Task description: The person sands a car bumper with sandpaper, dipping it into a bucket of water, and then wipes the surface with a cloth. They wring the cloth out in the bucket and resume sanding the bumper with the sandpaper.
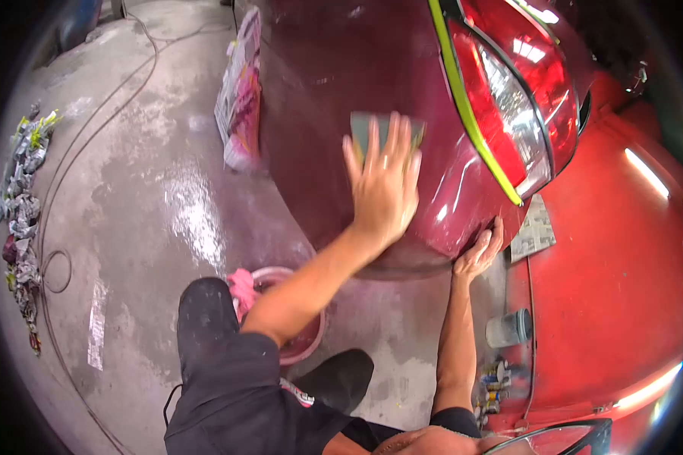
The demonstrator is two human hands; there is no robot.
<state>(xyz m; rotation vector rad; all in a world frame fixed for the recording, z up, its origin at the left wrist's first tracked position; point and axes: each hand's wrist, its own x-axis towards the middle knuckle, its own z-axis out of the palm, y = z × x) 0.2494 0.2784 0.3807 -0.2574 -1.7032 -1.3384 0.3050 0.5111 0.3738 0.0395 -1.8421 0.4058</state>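
Observation:
My left hand (385, 189) lies over a grey-green pad (360, 130) on the dark red, wet-looking car body panel (319, 167). Its fingers are stretched over the pad and slightly blurred, pressing it flat to the surface. My right hand (479, 252) rests against the lower corner of the panel, below the tail light (501, 114), with its fingers extended and nothing seen in them. Bright yellow-green tape (470, 125) runs along the edge of the light.
Below my left arm stands a pink basin (319, 334) with a pink cloth (241, 290) on its rim. A hose (45, 212) crosses the floor at left beside crumpled masking material (23, 212). A grey container (507, 328) and several cans sit at lower right.

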